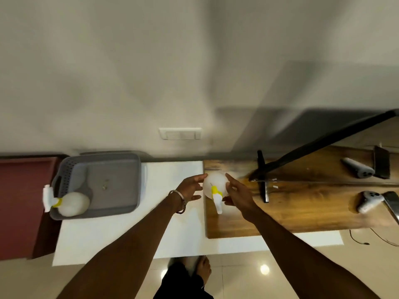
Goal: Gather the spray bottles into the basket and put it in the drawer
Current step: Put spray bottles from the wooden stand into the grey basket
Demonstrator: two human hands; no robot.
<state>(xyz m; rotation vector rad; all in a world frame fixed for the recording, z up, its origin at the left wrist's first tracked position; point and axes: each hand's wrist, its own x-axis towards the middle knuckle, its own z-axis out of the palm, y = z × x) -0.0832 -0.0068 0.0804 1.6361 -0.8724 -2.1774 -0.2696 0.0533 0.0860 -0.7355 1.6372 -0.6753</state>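
Seen from the head camera, both hands meet around a white spray bottle (214, 186) that stands at the left end of a wooden board (291, 212), its yellow collar and white trigger pointing toward the near edge. The left hand (190, 188), a bangle (180, 201) on its wrist, has its fingers spread and only lightly bent, the tips touching the bottle's left side. The right hand (237, 190) lies along the bottle's right side with fingers extended over the top and the thumb near the trigger; whether it truly grips is hard to tell through the blur.

Well to the left, a grey basket (121, 203) sits on a white counter (121, 234), beside a dark red surface (23, 201). A second bottle (72, 203) lies in the basket's near left corner, its trigger head hanging over the left rim.

On the right part of the board lie two controllers, a grey one (358, 170) farther off and a white one (369, 201) nearer. A black stand (263, 180) rises from the board between the bottle and the controllers. A switch plate (180, 133) is on the wall beyond.
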